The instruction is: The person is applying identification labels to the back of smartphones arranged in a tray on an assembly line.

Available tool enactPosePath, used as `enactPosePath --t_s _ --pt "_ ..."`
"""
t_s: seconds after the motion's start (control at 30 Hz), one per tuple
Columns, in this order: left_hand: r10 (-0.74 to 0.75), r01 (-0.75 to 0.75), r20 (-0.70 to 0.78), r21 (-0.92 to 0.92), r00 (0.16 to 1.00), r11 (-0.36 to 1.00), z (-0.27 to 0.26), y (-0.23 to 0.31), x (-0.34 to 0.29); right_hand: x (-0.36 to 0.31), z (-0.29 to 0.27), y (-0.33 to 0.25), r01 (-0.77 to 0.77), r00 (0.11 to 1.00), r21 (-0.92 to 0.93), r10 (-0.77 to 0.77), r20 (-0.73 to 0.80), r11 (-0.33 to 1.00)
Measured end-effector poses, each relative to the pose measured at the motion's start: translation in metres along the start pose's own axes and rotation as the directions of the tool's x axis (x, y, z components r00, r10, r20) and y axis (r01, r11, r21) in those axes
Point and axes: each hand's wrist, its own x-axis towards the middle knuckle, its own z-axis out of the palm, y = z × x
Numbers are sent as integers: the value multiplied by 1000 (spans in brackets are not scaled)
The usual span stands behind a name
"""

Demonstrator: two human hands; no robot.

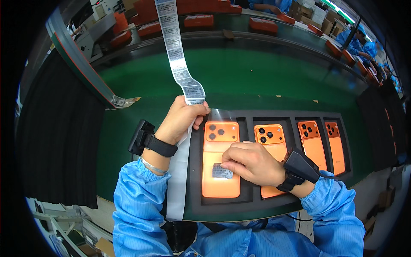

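Observation:
My left hand (pixel 184 118) is closed, pinching a long strip of printed silver labels (pixel 173 49) that rises toward the far side. Below the hand, its pale backing (pixel 176 192) hangs beside a dark foam tray (pixel 248 206). In the tray's leftmost slot lies an orange phone (pixel 221 147), back up, with a clear film (pixel 220 115) near its camera end. My right hand (pixel 252 162) pinches the upper edge of a small silver label (pixel 222 172) over this phone's lower back. Whether the label is fully stuck down, I cannot tell. That hand partly covers a second orange phone (pixel 276 147).
Two more orange phones, one (pixel 314 152) and another (pixel 336 147), fill the right slots. The tray rests on a green work surface (pixel 257 90). Orange-red boxes (pixel 263 25) sit on a line beyond it. Several people in blue work at the far right. A metal post (pixel 81 64) stands left.

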Motion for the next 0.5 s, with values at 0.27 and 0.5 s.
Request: enactPosePath --t_s 0.27,0.5 --pt "0 1 -8 27 1000 1000 0 0 -1 2 -1 -1 -3 998 -42 5 56 999" --pt "-7 7 -8 47 1000 999 0 0 -1 2 1 -1 -37 997 -44 40 61 998"
